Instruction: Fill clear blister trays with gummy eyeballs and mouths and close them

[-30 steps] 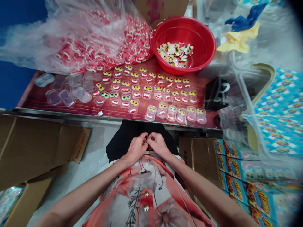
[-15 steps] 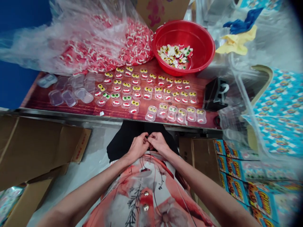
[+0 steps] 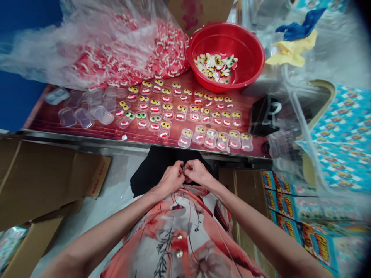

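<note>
Over my lap, below the table edge, my left hand [image 3: 173,177] and my right hand [image 3: 198,172] meet with bent fingertips pinched together. Whatever they may hold is too small or hidden to make out. On the wooden-topped table [image 3: 113,136] in front lie rows of small clear plastic trays [image 3: 184,138], each with yellow or green eye-shaped candies and a red-and-white mouth-shaped candy. Several lidless-looking clear trays [image 3: 84,118] without candies lie at the left. A red basin [image 3: 249,50] holds loose eye candies [image 3: 213,67].
A big clear bag of red-and-white mouth candies [image 3: 169,50] slumps at the back left. A black tape dispenser [image 3: 262,115] stands at the table's right end. Cardboard boxes [image 3: 49,170] flank my legs; printed candy packs [image 3: 290,204] fill the right one. Blue and yellow gloves [image 3: 292,48] lie far right.
My hands stay together over my lap; the right fingers have shifted slightly, with a small gap showing between the hands. Nothing on the table has moved.
</note>
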`<state>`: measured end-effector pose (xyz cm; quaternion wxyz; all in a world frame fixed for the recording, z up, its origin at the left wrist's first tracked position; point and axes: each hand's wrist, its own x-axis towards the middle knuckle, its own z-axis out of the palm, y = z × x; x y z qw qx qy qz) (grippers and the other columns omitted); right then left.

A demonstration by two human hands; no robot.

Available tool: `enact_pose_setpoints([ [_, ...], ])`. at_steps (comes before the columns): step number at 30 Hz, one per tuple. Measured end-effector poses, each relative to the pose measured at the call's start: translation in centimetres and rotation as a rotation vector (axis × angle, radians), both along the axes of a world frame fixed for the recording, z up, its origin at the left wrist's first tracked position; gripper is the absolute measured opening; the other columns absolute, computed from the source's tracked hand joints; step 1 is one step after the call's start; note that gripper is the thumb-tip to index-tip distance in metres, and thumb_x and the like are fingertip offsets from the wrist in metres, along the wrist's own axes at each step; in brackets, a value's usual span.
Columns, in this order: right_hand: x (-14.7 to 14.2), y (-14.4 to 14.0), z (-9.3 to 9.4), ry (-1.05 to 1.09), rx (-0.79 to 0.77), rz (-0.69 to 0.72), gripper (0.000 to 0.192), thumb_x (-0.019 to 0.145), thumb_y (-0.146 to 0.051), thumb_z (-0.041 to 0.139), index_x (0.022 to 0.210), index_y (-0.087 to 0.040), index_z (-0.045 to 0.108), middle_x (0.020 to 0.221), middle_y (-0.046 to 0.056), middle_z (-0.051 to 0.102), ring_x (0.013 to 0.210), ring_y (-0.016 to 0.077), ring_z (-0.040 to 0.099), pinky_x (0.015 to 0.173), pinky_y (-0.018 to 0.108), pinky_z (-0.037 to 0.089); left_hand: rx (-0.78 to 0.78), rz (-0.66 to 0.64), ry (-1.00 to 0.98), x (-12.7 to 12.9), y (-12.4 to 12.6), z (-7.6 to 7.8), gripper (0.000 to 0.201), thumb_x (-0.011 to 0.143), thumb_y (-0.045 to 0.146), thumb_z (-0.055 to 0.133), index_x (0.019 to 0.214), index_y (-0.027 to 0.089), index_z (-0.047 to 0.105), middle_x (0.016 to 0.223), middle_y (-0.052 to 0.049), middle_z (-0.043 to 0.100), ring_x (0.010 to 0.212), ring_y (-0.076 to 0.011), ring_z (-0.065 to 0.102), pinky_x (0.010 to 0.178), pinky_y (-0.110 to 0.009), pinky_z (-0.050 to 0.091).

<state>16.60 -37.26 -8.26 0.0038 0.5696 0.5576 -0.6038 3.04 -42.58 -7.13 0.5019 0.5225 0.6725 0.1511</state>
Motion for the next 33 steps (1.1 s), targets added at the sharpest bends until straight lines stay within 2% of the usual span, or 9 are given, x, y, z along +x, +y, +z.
enact_pose_setpoints([
  [4, -0.3, -0.6, 0.0, 0.006, 0.019, -0.109, 0.008, 0.071, -0.013, 0.057, 0.067, -0.019, 0.054, 0.054, -0.005, 0.058, 0.049, 0.0113, 0.061, 0.048, 0.018, 0.049, -0.003, 0.042, -0.032, 0.1, -0.2, -0.3, 0.047, 0.079, 0.009, 0.053, 0.125, 0.014, 0.056, 0.088, -0.004, 0.072, 0.074, -0.0163, 0.066, 0.067, -0.025, 0.046],
  [12, -0.4, -1.0, -0.2, -0.055, 0.018, -0.154, 0.005, 0.068, -0.014, 0.059, 0.065, -0.018, 0.058, 0.052, -0.004, 0.06, 0.049, 0.0124, 0.063, 0.048, 0.018, 0.048, 0.021, 0.201, -0.072, 0.8, -1.0, -1.2, 0.04, 0.079, 0.01, 0.053, 0.118, 0.016, 0.061, 0.083, -0.002, 0.072, 0.071, -0.0144, 0.066, 0.066, -0.024, 0.046],
  [17, 0.2, -0.6, -0.4, -0.042, -0.055, -0.201, 0.006, 0.068, -0.013, 0.06, 0.065, -0.018, 0.059, 0.047, -0.004, 0.059, 0.046, 0.0124, 0.062, 0.048, 0.019, 0.05, -0.07, 0.315, -0.189, 1.6, -0.6, -2.1, 0.037, 0.078, 0.014, 0.057, 0.115, 0.015, 0.061, 0.069, 0.002, 0.067, 0.06, -0.0131, 0.065, 0.059, -0.022, 0.046],
  [22, 0.4, -0.5, -0.6, -0.008, -0.086, -0.223, 0.007, 0.067, -0.011, 0.061, 0.064, -0.018, 0.06, 0.046, -0.004, 0.059, 0.045, 0.0117, 0.061, 0.048, 0.018, 0.05, -0.104, 0.354, -0.235, 1.8, -0.6, -1.8, 0.038, 0.074, 0.013, 0.06, 0.112, 0.016, 0.06, 0.059, 0.005, 0.063, 0.052, -0.0121, 0.061, 0.053, -0.02, 0.042],
  [27, 0.3, -0.8, -0.8, 0.042, -0.14, -0.268, 0.011, 0.066, -0.008, 0.062, 0.062, -0.018, 0.058, 0.046, -0.005, 0.058, 0.045, 0.0116, 0.06, 0.048, 0.019, 0.051, -0.142, 0.579, -0.4, 1.2, -1.0, -1.8, 0.037, 0.069, 0.008, 0.055, 0.105, 0.013, 0.057, 0.048, 0.009, 0.053, 0.044, -0.01, 0.052, 0.049, -0.019, 0.038],
  [29, 0.5, -0.8, -0.5, 0.059, -0.158, -0.285, 0.012, 0.069, -0.008, 0.06, 0.064, -0.018, 0.057, 0.048, -0.005, 0.058, 0.046, 0.0122, 0.061, 0.05, 0.021, 0.053, -0.139, 0.584, -0.436, 1.0, -1.1, -1.9, 0.04, 0.068, 0.008, 0.055, 0.107, 0.013, 0.057, 0.048, 0.01, 0.053, 0.043, -0.0096, 0.051, 0.049, -0.019, 0.038],
  [33, 0.9, -0.6, 0.1, 0.158, -0.248, -0.344, 0.009, 0.08, -0.015, 0.053, 0.073, -0.018, 0.057, 0.058, -0.003, 0.061, 0.053, 0.0124, 0.063, 0.056, 0.026, 0.058, -0.114, 0.479, -0.402, 1.1, -1.0, -2.0, 0.044, 0.067, 0.011, 0.062, 0.111, 0.015, 0.06, 0.051, 0.008, 0.057, 0.045, -0.0099, 0.054, 0.052, -0.019, 0.04],
])
